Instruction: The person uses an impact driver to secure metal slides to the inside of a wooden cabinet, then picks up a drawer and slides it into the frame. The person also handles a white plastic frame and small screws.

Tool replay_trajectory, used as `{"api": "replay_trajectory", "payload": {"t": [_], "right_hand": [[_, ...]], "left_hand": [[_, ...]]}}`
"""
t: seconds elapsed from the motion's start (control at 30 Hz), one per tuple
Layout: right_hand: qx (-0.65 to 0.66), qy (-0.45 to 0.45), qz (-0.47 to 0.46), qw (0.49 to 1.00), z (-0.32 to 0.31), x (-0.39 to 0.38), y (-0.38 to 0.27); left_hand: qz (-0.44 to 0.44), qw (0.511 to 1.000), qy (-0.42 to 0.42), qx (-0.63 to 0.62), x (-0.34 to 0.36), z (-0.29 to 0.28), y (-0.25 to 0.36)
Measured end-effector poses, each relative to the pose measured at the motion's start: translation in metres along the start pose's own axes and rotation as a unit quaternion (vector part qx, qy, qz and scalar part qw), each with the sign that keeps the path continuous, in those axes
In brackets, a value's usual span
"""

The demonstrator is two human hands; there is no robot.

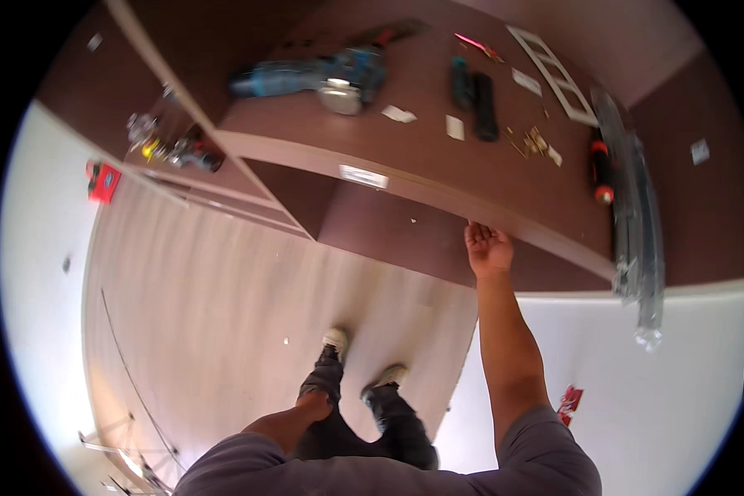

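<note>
My right hand (488,250) reaches forward with its palm turned up. Its fingers meet the front edge of a brown wooden shelf board (422,178), near the underside. No object shows in this palm, and the fingertips are partly hidden by the edge. My left arm hangs low beside my leg. Only part of my left hand (314,403) shows there, at the dark trousers, with its fingers hidden. On the board lies a blue-and-black cordless power tool (331,81), blurred, left of my right hand.
Dark-handled tools (484,107), small brass-coloured screws (534,142), a red-and-black screwdriver (601,172), a white frame (554,74) and plastic-wrapped long strips (632,215) rest on the board. Left, a lower compartment holds loose hardware (174,150). A cable (128,364) crosses the floor.
</note>
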State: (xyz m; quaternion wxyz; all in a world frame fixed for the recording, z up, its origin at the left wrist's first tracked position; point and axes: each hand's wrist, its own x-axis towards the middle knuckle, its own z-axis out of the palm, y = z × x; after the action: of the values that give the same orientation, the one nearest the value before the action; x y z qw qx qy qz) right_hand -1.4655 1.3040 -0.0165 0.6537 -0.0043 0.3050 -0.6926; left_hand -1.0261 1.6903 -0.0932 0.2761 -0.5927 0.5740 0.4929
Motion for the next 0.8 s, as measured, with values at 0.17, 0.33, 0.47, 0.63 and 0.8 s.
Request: {"api": "replay_trajectory", "payload": {"t": [0.17, 0.33, 0.47, 0.63, 0.8], "right_hand": [[0.057, 0.141, -0.01, 0.988, 0.097, -0.026, -0.004], [0.053, 0.098, -0.018, 0.994, 0.064, -0.007, 0.013], [-0.009, 0.135, -0.013, 0.991, 0.027, -0.018, 0.032], [-0.083, 0.271, 0.026, 0.959, 0.054, -0.099, 0.047], [-0.252, 0.273, 0.067, 0.926, 0.053, -0.212, 0.068]], "left_hand": [[0.114, 0.976, 0.029, -0.185, -0.005, 0.071, -0.012], [0.062, 0.97, 0.079, -0.223, -0.055, -0.01, -0.05], [-0.06, 0.949, 0.18, -0.252, -0.079, -0.053, -0.137], [-0.145, 0.954, 0.155, -0.213, -0.108, -0.054, -0.238], [-0.034, 0.964, 0.175, -0.196, -0.132, -0.086, -0.261]]}}
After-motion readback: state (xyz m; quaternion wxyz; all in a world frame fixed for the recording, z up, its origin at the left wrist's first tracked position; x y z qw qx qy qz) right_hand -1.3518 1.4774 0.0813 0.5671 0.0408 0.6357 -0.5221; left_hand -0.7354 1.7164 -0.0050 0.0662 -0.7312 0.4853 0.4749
